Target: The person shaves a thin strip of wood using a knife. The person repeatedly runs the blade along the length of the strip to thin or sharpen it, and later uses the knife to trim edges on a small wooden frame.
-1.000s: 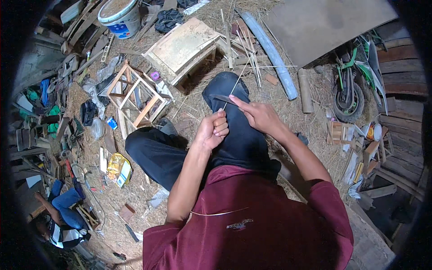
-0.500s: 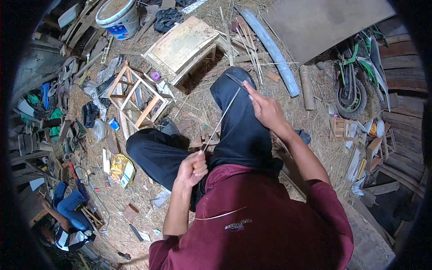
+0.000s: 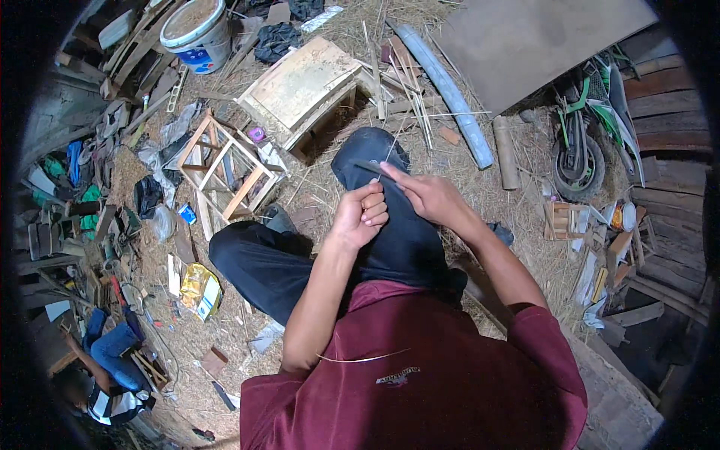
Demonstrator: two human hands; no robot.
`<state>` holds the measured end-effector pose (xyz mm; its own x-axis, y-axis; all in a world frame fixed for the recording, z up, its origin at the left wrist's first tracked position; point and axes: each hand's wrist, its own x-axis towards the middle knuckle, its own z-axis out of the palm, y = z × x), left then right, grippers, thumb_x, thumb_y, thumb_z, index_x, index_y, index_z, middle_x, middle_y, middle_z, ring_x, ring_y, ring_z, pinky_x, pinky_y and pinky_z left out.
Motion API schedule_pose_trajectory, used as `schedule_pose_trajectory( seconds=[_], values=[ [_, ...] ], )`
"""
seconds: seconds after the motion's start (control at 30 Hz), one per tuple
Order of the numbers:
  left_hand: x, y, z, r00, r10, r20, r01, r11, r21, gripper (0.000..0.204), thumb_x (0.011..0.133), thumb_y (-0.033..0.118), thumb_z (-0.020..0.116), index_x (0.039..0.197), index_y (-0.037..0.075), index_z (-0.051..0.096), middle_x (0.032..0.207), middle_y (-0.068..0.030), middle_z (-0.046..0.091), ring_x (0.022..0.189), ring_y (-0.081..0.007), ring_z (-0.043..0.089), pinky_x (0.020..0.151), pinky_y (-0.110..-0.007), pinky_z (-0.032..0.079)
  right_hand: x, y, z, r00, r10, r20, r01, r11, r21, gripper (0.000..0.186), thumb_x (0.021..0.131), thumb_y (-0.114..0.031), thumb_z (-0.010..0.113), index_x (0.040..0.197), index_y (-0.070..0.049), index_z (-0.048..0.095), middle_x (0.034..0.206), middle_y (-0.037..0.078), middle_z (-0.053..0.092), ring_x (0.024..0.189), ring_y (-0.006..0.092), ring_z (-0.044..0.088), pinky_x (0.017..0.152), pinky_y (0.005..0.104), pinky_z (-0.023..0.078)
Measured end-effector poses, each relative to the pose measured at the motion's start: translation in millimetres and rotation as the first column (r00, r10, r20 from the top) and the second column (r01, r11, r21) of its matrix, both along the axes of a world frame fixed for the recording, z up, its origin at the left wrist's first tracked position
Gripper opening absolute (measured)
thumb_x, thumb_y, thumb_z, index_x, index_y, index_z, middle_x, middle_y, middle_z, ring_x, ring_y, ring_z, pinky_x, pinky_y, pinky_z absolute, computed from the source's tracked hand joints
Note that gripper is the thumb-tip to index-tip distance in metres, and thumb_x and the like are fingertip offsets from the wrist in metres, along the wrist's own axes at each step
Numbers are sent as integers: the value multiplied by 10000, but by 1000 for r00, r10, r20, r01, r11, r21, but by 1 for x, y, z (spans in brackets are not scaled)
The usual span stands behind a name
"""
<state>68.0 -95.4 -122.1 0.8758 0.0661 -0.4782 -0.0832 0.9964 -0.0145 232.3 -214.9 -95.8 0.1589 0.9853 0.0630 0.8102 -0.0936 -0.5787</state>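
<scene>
My left hand [image 3: 361, 214] is a closed fist above my right thigh, gripping one end of a thin wooden strip. Beyond the fist, the strip [image 3: 394, 139] runs away from me past the knee, pale and hard to make out. My right hand [image 3: 439, 199] is closed around a dark knife, its handle hidden in the palm and its index finger stretched forward. Above the knee of my dark trousers [image 3: 397, 240], the knife's narrow blade [image 3: 366, 166] points left, close to the left fist. Another thin pale strip [image 3: 364, 360] lies across my maroon shirt.
Ahead stands a low wooden bench [image 3: 304, 86], with a wooden frame [image 3: 229, 169] to its left. A grey-blue pipe [image 3: 448, 94] and loose sticks lie ahead right. A motorbike [image 3: 581, 150] stands at right. At lower left sits another person [image 3: 116, 360]. Straw and scraps cover the ground.
My left hand has moved forward and right, up close to the knife. The long stretch of strip between the hands is gone from sight. My right hand and knee have shifted slightly.
</scene>
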Motion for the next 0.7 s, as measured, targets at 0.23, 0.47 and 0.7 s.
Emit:
schedule_pose_trajectory(
  seconds=[0.23, 0.47, 0.7],
  values=[
    [-27, -10, -8, 999, -19, -48, 24, 995, 97, 188, 989, 144, 478, 803, 114, 490, 526, 89, 254, 400, -48, 241, 387, -217, 210, 5, -5, -2, 997, -78, -26, 75, 991, -112, 583, 899, -75, 560, 1444, -242, 441, 818, 223, 646, 711, 389, 642, 650, 458, 508],
    [-85, -26, 5, 990, -21, -137, 34, 995, 92, 177, 965, 111, 479, 789, 118, 468, 520, 86, 253, 402, -53, 255, 385, -234, 228, 16, -7, -25, 975, -221, 31, 222, 974, -30, 621, 927, -137, 540, 1489, -314, 341, 726, 214, 632, 642, 400, 631, 575, 505, 501],
    [-158, -21, 19, 973, 13, -229, 66, 940, 335, 270, 1006, 202, 485, 756, 105, 457, 542, 72, 288, 428, -53, 264, 407, -229, 227, 13, -5, -10, 948, -289, -136, 293, 956, 11, 558, 942, -123, 513, 1471, -250, 388, 947, 242, 663, 796, 407, 660, 706, 464, 535]
  ],
)
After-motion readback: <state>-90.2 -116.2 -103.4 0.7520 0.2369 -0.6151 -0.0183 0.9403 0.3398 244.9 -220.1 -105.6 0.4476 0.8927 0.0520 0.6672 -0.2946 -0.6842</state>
